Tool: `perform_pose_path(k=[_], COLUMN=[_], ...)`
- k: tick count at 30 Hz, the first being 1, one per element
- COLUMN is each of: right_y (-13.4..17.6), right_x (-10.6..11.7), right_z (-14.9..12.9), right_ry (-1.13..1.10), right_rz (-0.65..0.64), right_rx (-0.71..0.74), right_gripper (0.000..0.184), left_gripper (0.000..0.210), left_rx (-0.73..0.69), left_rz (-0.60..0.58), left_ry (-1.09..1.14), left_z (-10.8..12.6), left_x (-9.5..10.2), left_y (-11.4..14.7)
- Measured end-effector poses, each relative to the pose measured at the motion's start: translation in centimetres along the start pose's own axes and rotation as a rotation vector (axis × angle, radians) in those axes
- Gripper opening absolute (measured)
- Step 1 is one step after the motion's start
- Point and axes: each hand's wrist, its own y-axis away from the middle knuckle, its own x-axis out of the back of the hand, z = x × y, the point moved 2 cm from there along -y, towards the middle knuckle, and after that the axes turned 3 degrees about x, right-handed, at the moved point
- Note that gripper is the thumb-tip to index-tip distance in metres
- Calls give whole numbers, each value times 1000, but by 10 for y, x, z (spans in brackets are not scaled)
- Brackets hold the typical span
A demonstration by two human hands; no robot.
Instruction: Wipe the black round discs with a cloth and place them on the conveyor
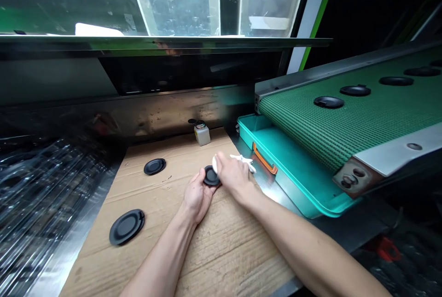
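Leftmost, two spare discs [126, 227] [154, 166] lie flat on the cardboard [221, 246]. Centrally, the left hand [196, 195] pinches a black disc [210, 176] by its near edge — the right hand [235, 176], closed on a white cloth [241, 160], presses it from the right, touching.

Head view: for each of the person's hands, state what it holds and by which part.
Left hand grips a black round disc by its near-left edge. Right hand holds a bunched white cloth against the disc.

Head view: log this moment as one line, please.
left hand: holds black disc | right hand: presses white cloth on it | surface: cardboard sheet | nearby: conveyor belt
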Motion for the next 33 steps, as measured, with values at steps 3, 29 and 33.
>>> perform_pose_path(k=[3, 29, 33], right_y=[4, -8, -10], right_x=[-1, -12, -5], right_z=[-5, 36, 38], right_ry=[-31, -237, -240], right_rz=[-26, -12, -96], right_rx=[26, -118, -117], right_gripper=[40, 44, 43], left_gripper=[21, 59, 86], left_rx=[6, -134, -321], left_rz=[27, -33, -53], left_ry=[38, -153, -203], left_z=[1, 20, 11], left_x=[2, -16, -37], left_y=[-1, 24, 44])
